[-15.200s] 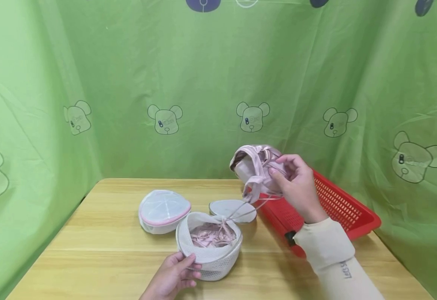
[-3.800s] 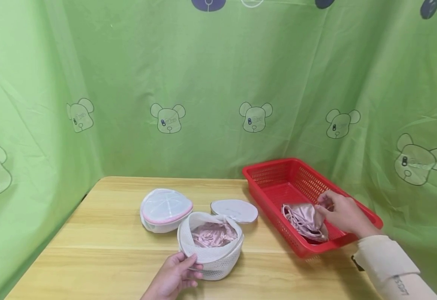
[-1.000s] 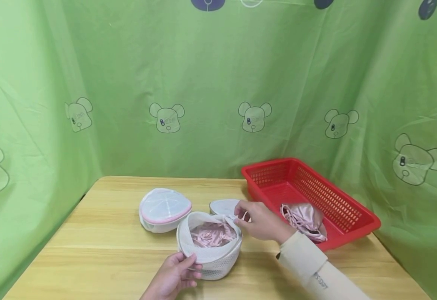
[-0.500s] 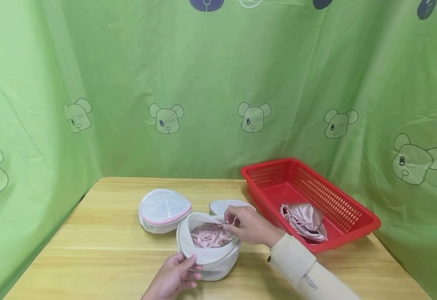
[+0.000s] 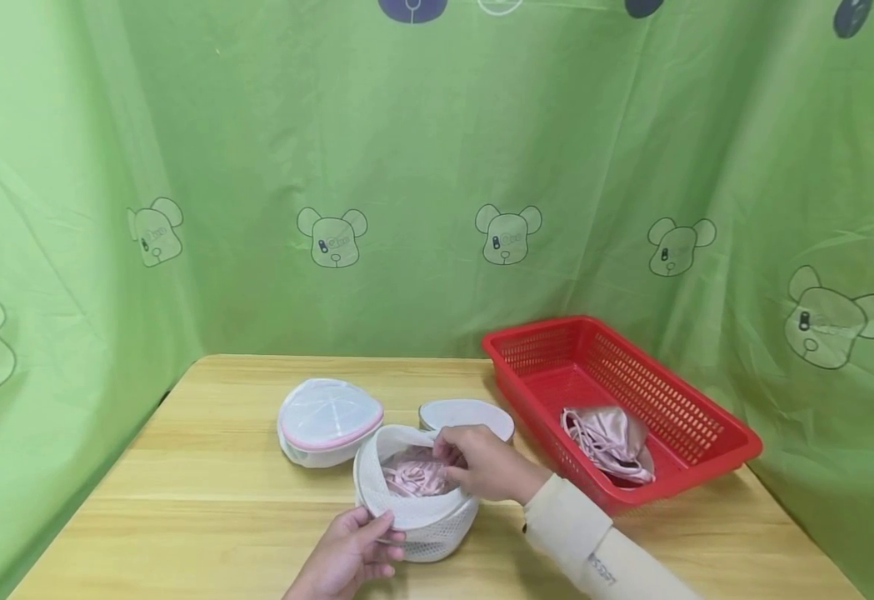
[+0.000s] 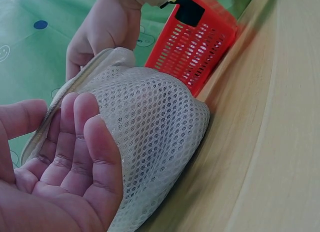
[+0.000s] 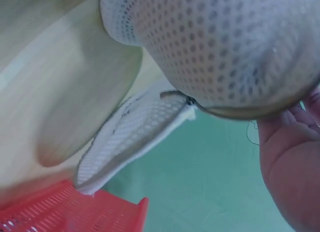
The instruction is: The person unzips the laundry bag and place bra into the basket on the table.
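A white mesh laundry bag [image 5: 437, 533] stands unzipped near the table's front, crumpled pink satin underwear [image 5: 414, 478] inside it. My left hand [image 5: 350, 546] grips its near rim, thumb on top and fingers below; the left wrist view has these fingers [image 6: 100, 152] against the mesh. Over the bag's right rim my right hand [image 5: 491, 463] reaches in with bent fingers at the pink cloth; its fingertips are partly hidden. The bag's oval lid [image 5: 474, 417] lies folded back behind it. A pink satin bra [image 5: 611, 437] lies in the red basket [image 5: 687, 392] at right.
A second white laundry bag [image 5: 329, 419] with a pink-edged top sits to the left, behind the open one. The wooden table [image 5: 204, 467] carries everything, and a green curtain [image 5: 407, 150] with bear drawings hangs behind and at both sides.
Since the oldest frame, the pink bra has gone from my right hand into the red basket. My right hand has come back left and lowered into the bag; the left keeps its grip.
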Motion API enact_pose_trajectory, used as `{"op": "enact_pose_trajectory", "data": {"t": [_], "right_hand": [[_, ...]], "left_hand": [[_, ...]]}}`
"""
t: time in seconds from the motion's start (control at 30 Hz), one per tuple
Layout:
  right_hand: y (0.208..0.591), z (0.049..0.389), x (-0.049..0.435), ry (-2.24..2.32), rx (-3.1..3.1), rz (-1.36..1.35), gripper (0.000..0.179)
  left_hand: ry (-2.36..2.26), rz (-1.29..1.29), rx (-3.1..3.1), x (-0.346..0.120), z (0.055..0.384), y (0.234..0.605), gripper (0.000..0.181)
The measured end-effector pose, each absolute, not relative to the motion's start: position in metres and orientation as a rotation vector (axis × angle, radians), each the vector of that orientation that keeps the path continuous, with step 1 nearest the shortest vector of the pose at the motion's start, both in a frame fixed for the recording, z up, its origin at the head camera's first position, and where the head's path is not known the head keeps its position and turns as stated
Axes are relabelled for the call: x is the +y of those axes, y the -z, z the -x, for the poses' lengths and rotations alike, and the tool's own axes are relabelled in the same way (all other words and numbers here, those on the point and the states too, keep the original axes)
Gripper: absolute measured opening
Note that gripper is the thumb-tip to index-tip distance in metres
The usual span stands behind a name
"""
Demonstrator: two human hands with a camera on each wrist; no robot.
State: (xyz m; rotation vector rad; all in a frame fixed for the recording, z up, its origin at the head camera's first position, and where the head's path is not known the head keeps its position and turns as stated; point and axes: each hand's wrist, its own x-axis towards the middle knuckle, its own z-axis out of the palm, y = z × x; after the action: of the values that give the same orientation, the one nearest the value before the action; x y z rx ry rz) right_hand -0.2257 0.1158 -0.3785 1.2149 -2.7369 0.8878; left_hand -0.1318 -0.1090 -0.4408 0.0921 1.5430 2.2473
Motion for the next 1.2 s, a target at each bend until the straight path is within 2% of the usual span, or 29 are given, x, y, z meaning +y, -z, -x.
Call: {"op": "enact_pose_trajectory", "data": {"t": [0.7,1.2], "right_hand": [[0.403,0.224,0.097,-0.587,-2.935,-1.146,0.054],[0.408,0.221,0.093,-0.337,-2.952,-1.245,0.077]], "left_hand": [[-2.233,-0.122,1.536,-0.109,0.131,0.440,0.018],[-2.234,-0.145,1.544,-0.107,0.130,0.440,0.014]]}}
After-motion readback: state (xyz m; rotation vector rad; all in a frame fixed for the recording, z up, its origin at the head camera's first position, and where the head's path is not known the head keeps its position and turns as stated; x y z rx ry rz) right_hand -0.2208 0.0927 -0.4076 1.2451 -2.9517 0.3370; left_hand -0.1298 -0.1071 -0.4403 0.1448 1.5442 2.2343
